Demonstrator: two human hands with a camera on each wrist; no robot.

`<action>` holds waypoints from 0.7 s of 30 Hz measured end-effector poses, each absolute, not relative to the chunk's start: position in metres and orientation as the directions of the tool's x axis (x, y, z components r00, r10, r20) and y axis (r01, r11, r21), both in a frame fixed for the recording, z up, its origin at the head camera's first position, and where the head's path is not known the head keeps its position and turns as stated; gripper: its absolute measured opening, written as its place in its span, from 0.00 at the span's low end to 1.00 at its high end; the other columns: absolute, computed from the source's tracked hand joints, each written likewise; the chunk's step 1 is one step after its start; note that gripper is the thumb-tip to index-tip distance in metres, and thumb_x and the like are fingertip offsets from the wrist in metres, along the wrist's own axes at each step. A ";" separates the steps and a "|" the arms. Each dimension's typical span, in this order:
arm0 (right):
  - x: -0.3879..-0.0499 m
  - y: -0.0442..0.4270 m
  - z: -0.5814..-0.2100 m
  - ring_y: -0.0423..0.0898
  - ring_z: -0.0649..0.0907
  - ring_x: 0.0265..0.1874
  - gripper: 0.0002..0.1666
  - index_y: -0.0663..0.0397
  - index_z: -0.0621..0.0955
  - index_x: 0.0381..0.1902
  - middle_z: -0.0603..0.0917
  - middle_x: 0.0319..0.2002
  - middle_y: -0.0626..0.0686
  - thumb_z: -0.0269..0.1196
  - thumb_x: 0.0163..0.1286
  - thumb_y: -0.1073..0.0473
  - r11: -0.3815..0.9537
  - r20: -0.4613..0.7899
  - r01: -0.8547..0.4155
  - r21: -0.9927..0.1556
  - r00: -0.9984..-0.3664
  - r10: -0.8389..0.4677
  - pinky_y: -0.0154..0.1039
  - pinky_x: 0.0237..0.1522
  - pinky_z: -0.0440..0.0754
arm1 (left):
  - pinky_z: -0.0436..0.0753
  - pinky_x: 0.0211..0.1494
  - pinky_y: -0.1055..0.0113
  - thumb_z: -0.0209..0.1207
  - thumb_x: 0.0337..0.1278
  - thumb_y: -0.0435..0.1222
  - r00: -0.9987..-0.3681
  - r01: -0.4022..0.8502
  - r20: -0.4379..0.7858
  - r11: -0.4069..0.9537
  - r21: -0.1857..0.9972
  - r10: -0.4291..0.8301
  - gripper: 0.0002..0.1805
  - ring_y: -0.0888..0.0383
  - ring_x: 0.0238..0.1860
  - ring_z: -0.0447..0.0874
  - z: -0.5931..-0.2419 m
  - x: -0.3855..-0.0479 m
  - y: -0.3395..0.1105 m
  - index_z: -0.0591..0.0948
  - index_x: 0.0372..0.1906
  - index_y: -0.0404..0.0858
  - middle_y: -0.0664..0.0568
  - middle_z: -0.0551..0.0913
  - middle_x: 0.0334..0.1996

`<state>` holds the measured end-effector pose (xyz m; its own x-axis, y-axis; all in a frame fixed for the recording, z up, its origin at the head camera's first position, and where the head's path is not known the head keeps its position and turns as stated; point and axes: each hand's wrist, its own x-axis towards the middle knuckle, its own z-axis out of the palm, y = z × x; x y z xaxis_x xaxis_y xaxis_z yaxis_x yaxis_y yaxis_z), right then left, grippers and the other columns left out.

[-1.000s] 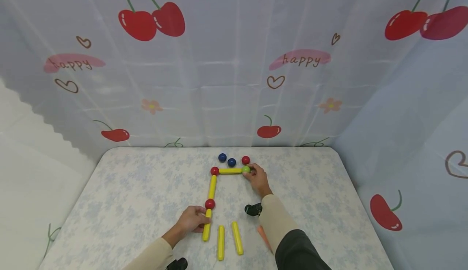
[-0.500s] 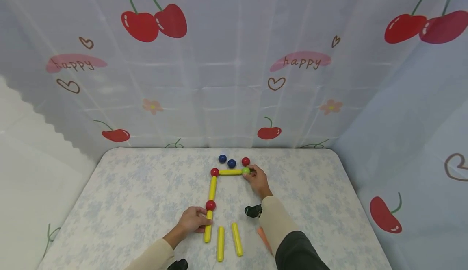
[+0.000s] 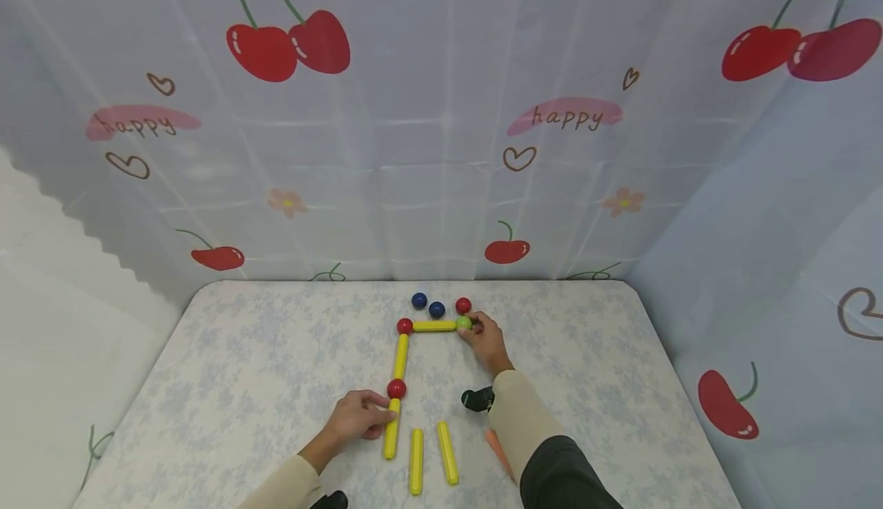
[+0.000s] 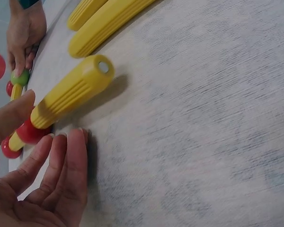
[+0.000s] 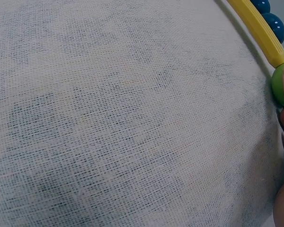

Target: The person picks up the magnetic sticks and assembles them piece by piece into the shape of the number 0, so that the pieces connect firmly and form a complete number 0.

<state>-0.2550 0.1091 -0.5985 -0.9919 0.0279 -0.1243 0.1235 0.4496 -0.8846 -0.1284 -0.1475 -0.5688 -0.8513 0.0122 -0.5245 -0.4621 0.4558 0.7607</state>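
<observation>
Yellow sticks and red balls form a joined chain on the table. My right hand (image 3: 488, 342) pinches the green ball (image 3: 464, 323) at the far right end, where the top yellow stick (image 3: 434, 326) meets it. A red corner ball (image 3: 405, 326) links that stick to another yellow stick (image 3: 401, 356) running down to a second red ball (image 3: 396, 389). From this ball the lowest yellow stick (image 4: 73, 90) extends, a metal disc showing in its end. My left hand (image 4: 52, 179) is beside it, thumb and fingers spread apart around the red joint without gripping.
Two loose yellow sticks (image 3: 417, 461) lie right of the chain's lower end. Blue balls (image 3: 437, 310) and a loose red ball (image 3: 464, 306) sit behind the top stick. An orange strip (image 3: 498, 451) lies beside the right sleeve. A cherry-print curtain (image 3: 428, 149) stands behind the table.
My left hand has loosened off the lowest stick and shifted slightly left. The right hand keeps hold of the green ball, and the chain stays as it was.
</observation>
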 end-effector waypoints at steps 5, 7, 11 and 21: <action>-0.254 0.109 -0.600 0.47 0.74 0.39 0.20 0.55 0.78 0.56 0.80 0.45 0.53 0.64 0.66 0.61 0.446 -0.128 0.126 -0.886 -0.991 0.027 0.42 0.44 0.73 | 0.80 0.30 0.66 0.70 0.50 0.43 -0.875 -0.438 -0.483 0.479 0.761 -0.033 0.22 0.58 0.25 0.76 -0.568 -0.137 -0.158 0.79 0.45 0.33 0.51 0.80 0.28; -0.255 0.109 -0.600 0.47 0.74 0.39 0.20 0.55 0.78 0.56 0.80 0.46 0.53 0.64 0.66 0.61 0.447 -0.127 0.127 -0.886 -0.991 0.030 0.42 0.44 0.74 | 0.79 0.29 0.66 0.70 0.51 0.43 -0.884 -0.430 -0.464 0.486 0.761 -0.056 0.22 0.57 0.24 0.75 -0.565 -0.144 -0.160 0.79 0.46 0.34 0.50 0.79 0.28; -0.256 0.109 -0.601 0.48 0.75 0.40 0.20 0.55 0.78 0.56 0.80 0.48 0.53 0.65 0.66 0.61 0.448 -0.137 0.142 -0.883 -0.990 0.043 0.42 0.44 0.74 | 0.78 0.32 0.65 0.69 0.53 0.43 -0.910 -0.384 -0.408 0.531 0.755 -0.078 0.22 0.55 0.28 0.75 -0.555 -0.168 -0.161 0.79 0.48 0.36 0.47 0.79 0.35; -0.257 0.109 -0.602 0.48 0.75 0.40 0.20 0.54 0.79 0.55 0.80 0.49 0.53 0.66 0.65 0.61 0.421 -0.155 0.158 -0.893 -0.987 0.042 0.42 0.46 0.75 | 0.77 0.53 0.50 0.67 0.55 0.43 -0.947 -0.251 -0.321 0.656 0.711 -0.015 0.26 0.44 0.53 0.74 -0.536 -0.249 -0.132 0.76 0.57 0.40 0.39 0.76 0.54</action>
<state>-0.2572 0.1090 -0.6020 -0.9870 0.0422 -0.1549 0.1582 0.4208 -0.8933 -0.2493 -0.1323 -0.5361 -0.9470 -0.0148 -0.3208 -0.2513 0.6564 0.7113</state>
